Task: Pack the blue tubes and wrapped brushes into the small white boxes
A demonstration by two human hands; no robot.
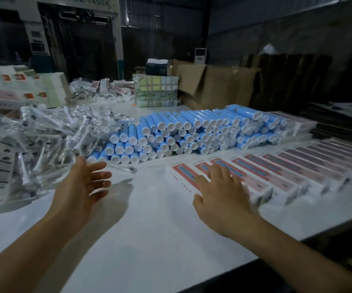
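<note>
- While our left hand [82,187] hangs above the white tabletop [149,225], its fingers are spread and nearly straight and hold nothing; it is just in front of the left end of the stacked blue plastic tubes with white caps [181,134].
- We take that tube stack as our landmark: the tubes lie on their sides in several layers, caps toward us, across the middle of the table.
- Left of the stack lies a loose heap of brushes sealed in clear plastic wrappers [50,132], touching the stack's left edge.
- One wrapped brush [126,168] lies alone just in front of the stack.
- In front of the stack and to its right runs a row of small flat white cardboard boxes with red-and-blue printed fronts [276,172], all closed as far as we can tell; what they contain is hidden.
- Our right hand [219,195] rests flat on the nearest boxes, fingers straight and spread, gripping nothing.
- Behind the stack stand brown cardboard cartons [213,83].
</note>
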